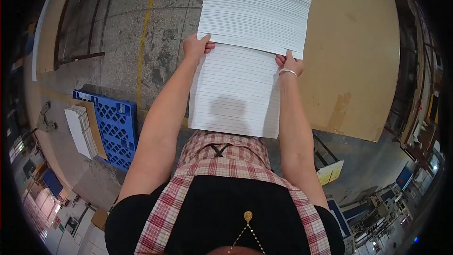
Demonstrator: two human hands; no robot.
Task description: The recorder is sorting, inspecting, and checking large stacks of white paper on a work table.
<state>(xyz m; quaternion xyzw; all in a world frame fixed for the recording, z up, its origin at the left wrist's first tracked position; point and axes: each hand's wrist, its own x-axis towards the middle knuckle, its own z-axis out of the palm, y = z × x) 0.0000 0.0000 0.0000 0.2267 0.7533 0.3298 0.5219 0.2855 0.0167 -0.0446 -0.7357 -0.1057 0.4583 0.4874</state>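
A thick stack of white paper sheets (255, 14) lies fanned out ahead of me, its many edges showing as close-set lines. My left hand (197, 48) grips its near left corner, thumb on top and fingers curled below. At the near right corner my right hand (290, 63), with a pale bracelet at the wrist, pinches the sheets the same way. Between my forearms and my waist lies white lined paper (233, 85), partly under the fanned sheets. How many sheets I grip cannot be made out.
A large brown cardboard sheet (354, 56) lies to the right of the paper. On the floor at the left are a blue plastic pallet (115, 123) and a tied white bundle (80, 130). A yellow line (144, 38) runs along the concrete floor.
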